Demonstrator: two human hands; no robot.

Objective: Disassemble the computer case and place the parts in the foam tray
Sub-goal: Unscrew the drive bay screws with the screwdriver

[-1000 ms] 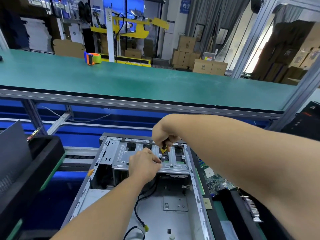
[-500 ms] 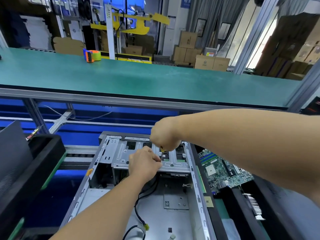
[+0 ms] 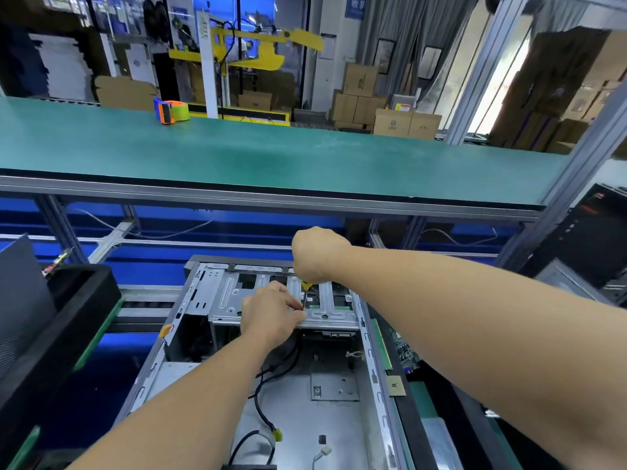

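Observation:
An open grey computer case (image 3: 369, 378) lies below me on the work line, its silver drive cage (image 3: 230, 300) at the far end. My right hand (image 3: 315, 254) is closed over the top of a yellow-handled screwdriver (image 3: 306, 289), held upright above the cage. My left hand (image 3: 271, 310) pinches the screwdriver shaft low down, right at the cage's front bar. Loose black cables (image 3: 263, 398) with yellow plugs lie on the case floor. A black foam tray (image 3: 68, 320) stands to the left.
A green circuit board (image 3: 405, 354) lies to the right of the case, mostly hidden by my right forearm. A long green bench (image 3: 271, 154) runs across behind, with an orange and green tape dispenser (image 3: 171, 111) on it. Cardboard boxes (image 3: 403, 122) stand beyond.
Both hands stay on the screwdriver at the drive cage. My right forearm has dropped lower and now hides most of the circuit board at the right; the view has shifted slightly.

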